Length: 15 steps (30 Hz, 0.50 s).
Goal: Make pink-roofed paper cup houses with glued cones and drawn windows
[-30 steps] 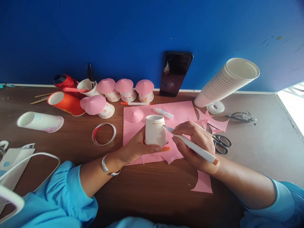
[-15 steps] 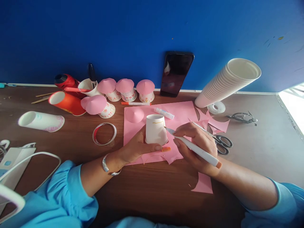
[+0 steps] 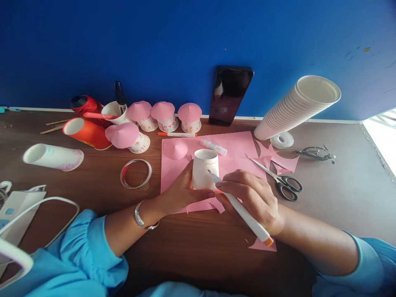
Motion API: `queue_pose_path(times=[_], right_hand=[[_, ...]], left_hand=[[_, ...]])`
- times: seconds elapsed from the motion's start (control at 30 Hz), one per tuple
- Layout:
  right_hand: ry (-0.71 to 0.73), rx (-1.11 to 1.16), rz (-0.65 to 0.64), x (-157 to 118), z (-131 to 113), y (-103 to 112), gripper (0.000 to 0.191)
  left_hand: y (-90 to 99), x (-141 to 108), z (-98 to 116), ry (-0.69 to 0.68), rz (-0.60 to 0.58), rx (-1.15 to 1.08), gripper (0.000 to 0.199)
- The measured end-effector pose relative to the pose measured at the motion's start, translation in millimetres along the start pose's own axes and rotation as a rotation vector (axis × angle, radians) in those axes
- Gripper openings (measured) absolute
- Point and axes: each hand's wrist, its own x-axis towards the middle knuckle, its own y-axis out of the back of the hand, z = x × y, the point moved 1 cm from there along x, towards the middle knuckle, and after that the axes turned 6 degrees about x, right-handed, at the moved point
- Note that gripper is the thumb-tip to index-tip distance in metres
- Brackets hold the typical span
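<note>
My left hand (image 3: 182,187) is wrapped round the lower side of a small white paper cup (image 3: 204,171), its wide opening hidden below and its narrow end up. A thin yellow-brown line runs near the cup's upper edge. My right hand (image 3: 250,198) is closed on a white marker (image 3: 244,214) with an orange end, its tip at the cup's front below the line. Beneath the cup lies pink paper (image 3: 232,144), with a pink paper cone (image 3: 175,149) and a glue stick (image 3: 213,147) on it.
Cups with pink cone tops (image 3: 189,117) stand at the back left, near a tape roll (image 3: 136,174) and red cup (image 3: 89,133). A phone (image 3: 231,97) leans on the blue wall. On the right are scissors (image 3: 280,179), paper scraps (image 3: 283,163) and stacked cups (image 3: 297,107).
The cup has turned and shifted slightly right in my left hand. My right hand has moved down and left, bringing the marker's tip from the cup's right edge to its front.
</note>
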Motion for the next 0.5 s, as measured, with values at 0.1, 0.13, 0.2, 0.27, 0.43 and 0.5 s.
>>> queue_pose_path(times=[0.1, 0.13, 0.2, 0.27, 0.43, 0.5], right_hand=[[-0.010, -0.003, -0.002, 0.7, -0.6, 0.2, 0.017], [-0.014, -0.001, -0.003, 0.8, -0.7, 0.2, 0.017], [-0.021, 0.010, -0.002, 1.2, -0.6, 0.1, 0.020], [-0.029, 0.021, -0.002, 1.5, -0.4, 0.2, 0.022], [-0.028, 0.015, -0.003, 1.3, 0.0, 0.0, 0.023], [-0.047, 0.024, -0.006, 1.0, 0.4, -0.4, 0.027]], left_hand=[[-0.1, 0.4, -0.8, 0.030, 0.021, 0.058, 0.049], [-0.1, 0.6, -0.8, 0.032, 0.034, 0.078, 0.052], [0.0, 0.8, -0.8, 0.022, 0.063, 0.113, 0.055], [0.2, 0.6, -1.2, 0.005, 0.087, 0.149, 0.054], [1.2, -1.2, -4.2, -0.026, 0.101, 0.157, 0.049], [1.5, -1.7, -5.8, -0.028, 0.084, 0.128, 0.051]])
